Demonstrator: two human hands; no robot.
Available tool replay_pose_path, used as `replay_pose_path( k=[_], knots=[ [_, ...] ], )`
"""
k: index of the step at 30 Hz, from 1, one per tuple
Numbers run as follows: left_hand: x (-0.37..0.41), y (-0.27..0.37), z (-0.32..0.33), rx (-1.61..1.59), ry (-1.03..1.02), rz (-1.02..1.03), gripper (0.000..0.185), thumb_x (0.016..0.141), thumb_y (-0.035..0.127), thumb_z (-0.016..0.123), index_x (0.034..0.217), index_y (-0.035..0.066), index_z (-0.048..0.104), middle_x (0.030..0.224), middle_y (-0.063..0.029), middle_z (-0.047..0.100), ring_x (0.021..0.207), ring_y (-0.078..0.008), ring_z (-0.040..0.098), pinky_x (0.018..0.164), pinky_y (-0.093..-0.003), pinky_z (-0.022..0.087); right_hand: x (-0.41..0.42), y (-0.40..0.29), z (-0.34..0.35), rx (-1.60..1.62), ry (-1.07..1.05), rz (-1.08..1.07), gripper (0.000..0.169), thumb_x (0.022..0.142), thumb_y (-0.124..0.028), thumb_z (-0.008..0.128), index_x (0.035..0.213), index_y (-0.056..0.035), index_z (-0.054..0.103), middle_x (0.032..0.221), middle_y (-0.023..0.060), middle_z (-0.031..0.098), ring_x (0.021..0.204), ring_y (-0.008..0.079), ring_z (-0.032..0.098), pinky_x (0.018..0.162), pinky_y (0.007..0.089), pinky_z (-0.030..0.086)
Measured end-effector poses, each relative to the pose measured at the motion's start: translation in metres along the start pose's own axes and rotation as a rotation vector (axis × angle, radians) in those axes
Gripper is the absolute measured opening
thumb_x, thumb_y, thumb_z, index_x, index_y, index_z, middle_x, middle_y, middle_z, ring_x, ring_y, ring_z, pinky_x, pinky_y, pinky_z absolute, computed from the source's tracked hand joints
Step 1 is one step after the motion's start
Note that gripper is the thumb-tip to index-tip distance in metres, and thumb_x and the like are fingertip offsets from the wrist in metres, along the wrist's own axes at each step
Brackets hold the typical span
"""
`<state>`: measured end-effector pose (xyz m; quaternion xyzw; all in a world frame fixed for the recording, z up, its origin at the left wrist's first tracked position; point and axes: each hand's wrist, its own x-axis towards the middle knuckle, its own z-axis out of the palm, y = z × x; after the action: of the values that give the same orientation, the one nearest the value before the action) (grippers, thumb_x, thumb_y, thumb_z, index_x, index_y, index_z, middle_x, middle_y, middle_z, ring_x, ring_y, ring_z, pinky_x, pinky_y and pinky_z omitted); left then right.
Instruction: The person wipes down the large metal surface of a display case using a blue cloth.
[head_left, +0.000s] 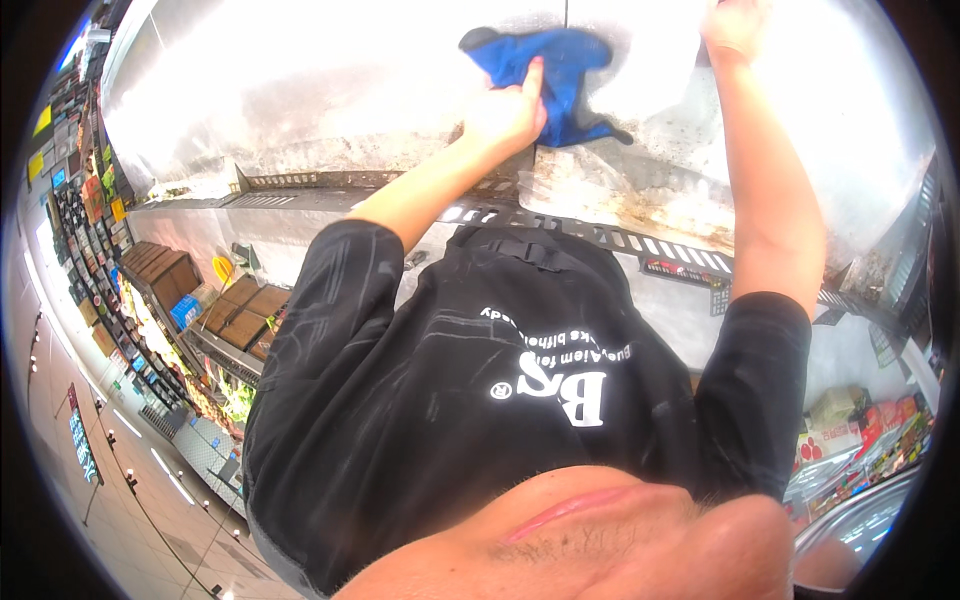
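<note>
My left hand (506, 112) is on a blue cloth (566, 71) with dark edging, its index finger extended over the fabric and the other fingers curled at the cloth's near side. The cloth lies crumpled against a shiny metal panel (300, 97), across a seam between two sheets. Brown grime and stains mark the panel's near edge. My right hand (739, 34) is further right at the top rim of the view, by the bright metal. Its fingertips are cut off or lost in glare, so what it touches cannot be made out.
A slotted black rail (660, 244) runs along the panel's near edge, close to my waist. Brown crates (244, 304) and a blue box (185, 310) stand to the left, near produce. Packaged goods (885, 420) sit on the right. A tiled floor (135, 532) shows at lower left.
</note>
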<state>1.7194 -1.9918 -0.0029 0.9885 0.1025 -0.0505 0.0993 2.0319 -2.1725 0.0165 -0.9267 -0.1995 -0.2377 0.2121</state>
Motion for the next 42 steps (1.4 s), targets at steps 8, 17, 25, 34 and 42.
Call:
replay_pose_path(
  k=[8,17,25,34,42],
  knots=[
    [0.065,-0.013,-0.052,-0.121,0.042,-0.143,0.070,0.092,0.030,0.060,0.153,0.002,0.043,0.071,-0.0234,0.070,0.066,-0.0412,0.070,0.067,-0.0529,0.058,0.000,0.002,-0.004,0.010,0.000,0.016,0.065,0.095,-0.022,0.059,0.153,0.0006,0.042,0.156,0.0220,0.046,0.144,0.0402,0.042,0.121,0.0457,0.033],
    [0.041,-0.012,-0.030,-0.215,0.177,-0.138,0.071,0.088,0.029,0.064,0.155,0.015,0.044,0.076,-0.0229,0.071,0.069,-0.0425,0.070,0.068,-0.0532,0.058,-0.004,0.005,0.003,0.022,0.030,0.004,0.063,0.094,-0.021,0.059,0.151,0.0019,0.044,0.154,0.0245,0.047,0.144,0.0418,0.041,0.121,0.0461,0.033],
    [0.004,0.004,-0.023,-0.206,-0.043,-0.185,0.072,0.087,0.027,0.064,0.154,0.016,0.043,0.080,-0.0256,0.071,0.076,-0.0445,0.072,0.074,-0.0549,0.058,-0.001,0.000,-0.001,0.028,0.001,-0.006,0.063,0.095,-0.021,0.059,0.151,0.0026,0.044,0.154,0.0242,0.047,0.144,0.0420,0.041,0.121,0.0461,0.033],
    [0.040,0.017,-0.046,-0.207,0.077,-0.286,0.069,0.086,0.026,0.064,0.151,0.013,0.045,0.082,-0.0262,0.072,0.074,-0.0449,0.071,0.073,-0.0549,0.057,0.001,0.009,0.002,0.005,0.053,-0.017,0.061,0.095,-0.021,0.058,0.150,0.0028,0.046,0.154,0.0232,0.048,0.144,0.0402,0.043,0.122,0.0446,0.033],
    [0.054,0.000,-0.059,-0.262,0.132,-0.325,0.073,0.087,0.030,0.065,0.153,0.009,0.041,0.087,-0.0291,0.072,0.079,-0.0478,0.071,0.076,-0.0533,0.059,-0.002,0.005,0.004,0.013,0.025,0.002,0.061,0.094,-0.020,0.059,0.149,0.0030,0.047,0.154,0.0226,0.049,0.144,0.0398,0.042,0.121,0.0447,0.033]
  ],
)
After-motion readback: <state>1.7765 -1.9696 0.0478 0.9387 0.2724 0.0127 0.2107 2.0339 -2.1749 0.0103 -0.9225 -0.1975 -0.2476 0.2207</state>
